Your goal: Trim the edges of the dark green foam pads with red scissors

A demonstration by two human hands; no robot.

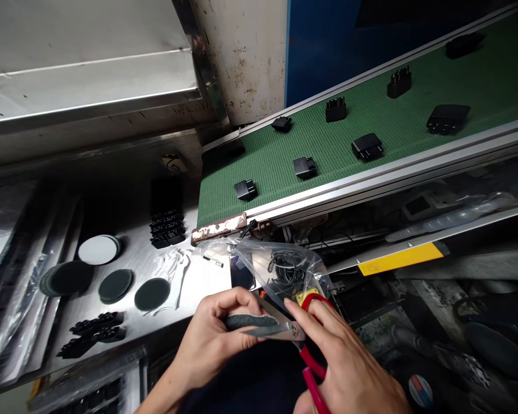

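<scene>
Steel tabletop lies left of the green conveyor belt. Furthest from the belt, it carries several dark round felt pads and one pale disc. Nearer the belt sits a stack of black plastic connectors, and more black connectors lie on the steel below the pads. Just below the belt's lower end, the left hand pinches a strip of dark grey felt between thumb and curled fingers, holding it above the table. The blades of the red-handled scissors lie along the strip's underside, tips pointing left. The right hand holds those scissors, its fingers spread over the red handles. A clear plastic bag with dark cable coiled inside lies between the hands and the belt. Further right, black connectors sit spaced apart on the green mesh.
</scene>
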